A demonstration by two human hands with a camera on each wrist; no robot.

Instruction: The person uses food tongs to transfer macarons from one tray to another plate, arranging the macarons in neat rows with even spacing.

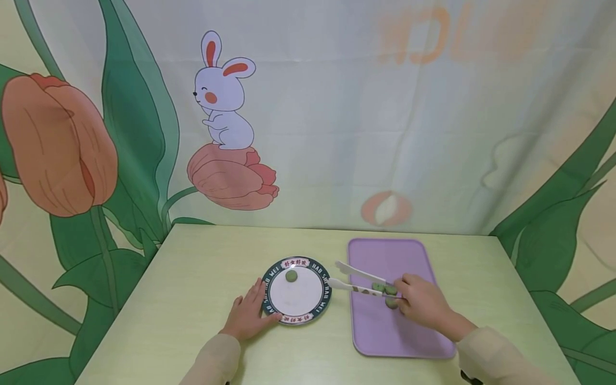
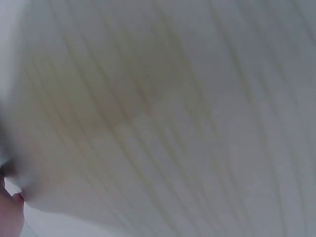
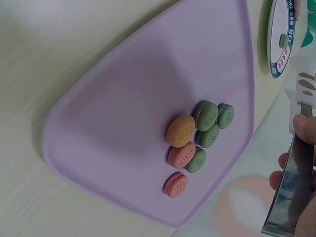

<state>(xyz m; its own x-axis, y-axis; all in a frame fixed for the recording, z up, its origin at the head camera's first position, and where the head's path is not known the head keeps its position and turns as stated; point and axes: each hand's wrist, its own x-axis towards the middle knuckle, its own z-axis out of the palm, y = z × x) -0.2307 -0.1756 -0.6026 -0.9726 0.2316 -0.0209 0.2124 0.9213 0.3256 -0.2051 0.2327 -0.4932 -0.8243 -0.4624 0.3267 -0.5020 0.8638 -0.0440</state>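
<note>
In the left wrist view, a blurred, striped pale surface [image 2: 173, 123] hides nearly everything, with just a sliver of hand cut off at the lower left corner. From the head, the left hand [image 1: 247, 315] lies at the left rim of the plate [image 1: 304, 299], its fingers extended and thumb spread from them. One green macaron [image 1: 291, 276] sits on the plate, beyond those fingers. To the right, the tongs [image 1: 343, 285] have their tips apart, one over the plate's right edge; contact is hard to tell. The right hand [image 1: 425, 302] has its fingers clamped round the tongs, over the purple tray [image 1: 385, 342], hiding part of its load. The right wrist view shows four green macarons [image 3: 206, 115], an orange macaron [image 3: 180, 131] and two pink macarons [image 3: 181, 155] there, clear of the fingers; the tongs are cut off at the edge.
</note>
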